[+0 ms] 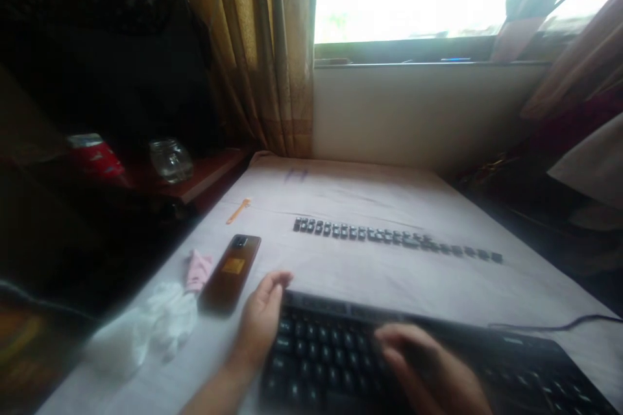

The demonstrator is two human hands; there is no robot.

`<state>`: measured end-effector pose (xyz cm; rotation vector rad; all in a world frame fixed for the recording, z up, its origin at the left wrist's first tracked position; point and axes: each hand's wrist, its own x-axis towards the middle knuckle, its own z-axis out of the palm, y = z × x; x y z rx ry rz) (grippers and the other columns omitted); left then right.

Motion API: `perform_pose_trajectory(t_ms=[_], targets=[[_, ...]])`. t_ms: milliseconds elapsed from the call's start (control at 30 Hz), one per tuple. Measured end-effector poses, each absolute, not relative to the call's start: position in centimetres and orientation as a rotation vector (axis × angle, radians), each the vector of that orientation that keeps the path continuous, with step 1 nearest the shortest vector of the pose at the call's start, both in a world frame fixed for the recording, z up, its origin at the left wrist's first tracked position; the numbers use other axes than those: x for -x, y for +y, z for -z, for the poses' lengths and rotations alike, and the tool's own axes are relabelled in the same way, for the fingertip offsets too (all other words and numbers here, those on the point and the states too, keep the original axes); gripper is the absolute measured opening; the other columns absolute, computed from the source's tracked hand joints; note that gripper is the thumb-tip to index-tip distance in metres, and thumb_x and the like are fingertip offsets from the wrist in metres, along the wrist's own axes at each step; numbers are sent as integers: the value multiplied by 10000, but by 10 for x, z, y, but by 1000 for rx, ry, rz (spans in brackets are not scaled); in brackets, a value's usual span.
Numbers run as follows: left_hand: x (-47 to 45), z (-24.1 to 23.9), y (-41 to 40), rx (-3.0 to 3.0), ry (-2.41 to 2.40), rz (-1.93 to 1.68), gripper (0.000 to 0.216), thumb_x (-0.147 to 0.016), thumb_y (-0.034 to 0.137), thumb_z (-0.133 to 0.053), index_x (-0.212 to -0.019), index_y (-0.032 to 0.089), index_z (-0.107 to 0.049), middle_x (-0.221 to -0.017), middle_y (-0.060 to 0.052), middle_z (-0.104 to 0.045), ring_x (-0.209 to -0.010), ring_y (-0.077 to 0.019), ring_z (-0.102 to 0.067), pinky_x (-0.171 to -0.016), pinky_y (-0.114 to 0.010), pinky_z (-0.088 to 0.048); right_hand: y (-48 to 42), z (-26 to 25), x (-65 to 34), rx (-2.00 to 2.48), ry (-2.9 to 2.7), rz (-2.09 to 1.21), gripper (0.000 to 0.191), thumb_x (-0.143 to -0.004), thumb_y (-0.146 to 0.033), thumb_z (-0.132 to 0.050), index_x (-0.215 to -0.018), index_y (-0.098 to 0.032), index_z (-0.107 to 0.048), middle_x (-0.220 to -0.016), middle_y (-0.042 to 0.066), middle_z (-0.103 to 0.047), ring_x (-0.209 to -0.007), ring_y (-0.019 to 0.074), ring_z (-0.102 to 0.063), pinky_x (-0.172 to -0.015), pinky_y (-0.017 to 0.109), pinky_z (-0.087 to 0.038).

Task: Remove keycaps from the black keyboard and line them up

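A black keyboard (331,350) lies along the front of the cloth-covered table, its lower part cut off by the frame. At its upper left corner, my left hand (263,314) grips the side edge, with thumb and fingers close together. Over the middle of the keys hovers my right hand (428,363), curved and smeared by motion; whether it holds anything is unclear. Beyond the keyboard, several loose keycaps (360,233) are laid out in rows, slanting down to the right.
Left of the keyboard are a brown phone (233,279), a pink cloth (197,270) and a crumpled white cloth or bag (146,324). An orange tool (238,210) lies farther back. A glass jar (171,161) stands on a side shelf. A cable (555,325) crosses at right.
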<state>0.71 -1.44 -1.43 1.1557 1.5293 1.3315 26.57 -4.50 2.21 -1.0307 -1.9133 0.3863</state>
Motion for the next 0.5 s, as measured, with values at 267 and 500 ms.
perform_pose_trajectory(t_ms=[267,500], targets=[[19,7,-4,-1632,1394,-1032,247,-850,202,-491,-1012,216,-677,-1015,-44,-724,-997,-219,-661,-943,-389,-485,-55,-36,-228,1300,-1555,-678,143,-838,-352,-627,-897,-225,-651,-808,9,-737,-738,170,-705,-672,209,-560],[27,0,4,-1851,1213,-978,230,-868,166,-480,-988,207,-672,-958,-33,-712,-903,-186,-666,-859,-328,-517,-35,-49,-181,1260,-1524,-943,192,-834,-384,-610,-797,-197,-629,-743,25,-715,-691,172,-676,-637,234,-544]])
